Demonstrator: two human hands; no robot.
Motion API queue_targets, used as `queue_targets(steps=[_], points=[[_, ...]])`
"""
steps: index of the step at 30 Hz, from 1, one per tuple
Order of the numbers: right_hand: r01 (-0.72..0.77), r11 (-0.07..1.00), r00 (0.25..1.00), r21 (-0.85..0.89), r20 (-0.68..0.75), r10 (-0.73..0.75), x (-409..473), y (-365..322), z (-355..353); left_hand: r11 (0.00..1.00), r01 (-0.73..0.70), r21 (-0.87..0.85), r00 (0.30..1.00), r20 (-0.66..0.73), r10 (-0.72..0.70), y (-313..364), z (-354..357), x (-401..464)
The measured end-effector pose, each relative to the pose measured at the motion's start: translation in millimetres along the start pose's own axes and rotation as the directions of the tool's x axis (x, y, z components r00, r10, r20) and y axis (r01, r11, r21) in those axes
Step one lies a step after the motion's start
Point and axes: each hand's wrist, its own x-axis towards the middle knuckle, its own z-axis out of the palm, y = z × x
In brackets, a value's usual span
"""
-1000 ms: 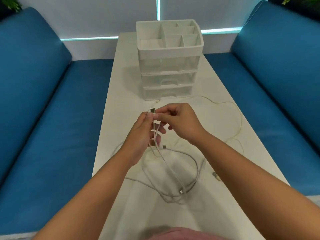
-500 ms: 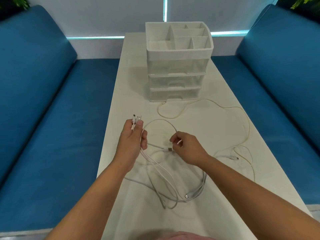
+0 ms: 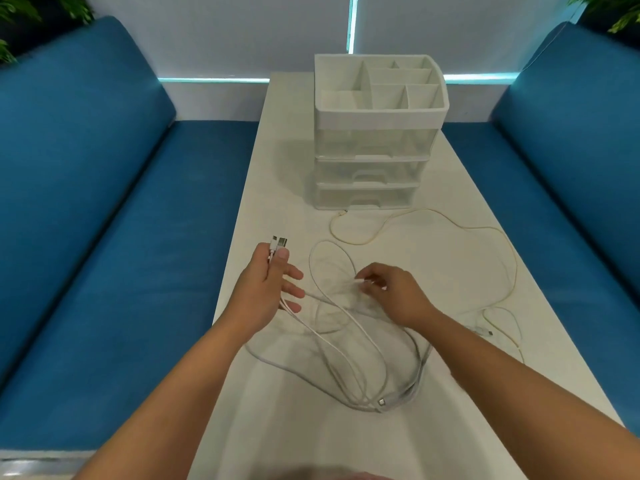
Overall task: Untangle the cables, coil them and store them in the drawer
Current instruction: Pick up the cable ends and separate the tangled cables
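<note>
Here, the left hand [image 3: 265,289] pinches two metal-tipped cable plugs [image 3: 279,243] between thumb and forefinger, the plug ends sticking up past the fingertips; its other fingers [image 3: 292,271] spread loosely open. Two thin white cords trail down from this hand across the palm. The right hand [image 3: 394,292] pinches another small white plug end between thumb and fingertips, the image slightly blurred there. Between and below both hands lies a loose tangle of smooth white cables [image 3: 349,344], looping in long ovals on the matte white table [image 3: 277,188], with one metal connector [image 3: 381,402] at the near edge of the heap. A thinner cream-coloured cable [image 3: 460,226] curves widely across the table's right side. Farther back stands a white and translucent plastic drawer unit [image 3: 374,161], three closed drawers stacked under an open, partitioned top tray. Blue fabric cushions [image 3: 86,209] flank the table.
</note>
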Motion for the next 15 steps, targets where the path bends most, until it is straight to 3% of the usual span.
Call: queue_targets(steps=[3, 6, 11, 15], points=[[-0.06, 0.959, 0.987, 0.276, -0.128, 0.099, 5.7, -6.5, -25.9, 0.999, -0.041, -0.027, 0.997, -0.074, 0.039, 2.8, 0.7, 0.6], [-0.073, 0.841, 0.959, 0.537, -0.194, 0.208, 7.0, -22.6, -47.7, 0.995, -0.071, -0.075, 0.992, -0.106, 0.063, 9.3, 2.6, 2.7], [0.013, 0.779, 0.917, 0.627, -0.317, 0.24, 4.9, -44.9, -64.2, 0.99, -0.056, -0.128, 0.988, -0.149, 0.037, 16.3, 3.5, 4.1], [0.163, 0.658, 0.823, 0.735, -0.469, 0.32, 2.6, -66.3, -80.8, 0.979, -0.068, -0.191, 0.985, -0.171, 0.035, 20.0, 2.1, 2.5]])
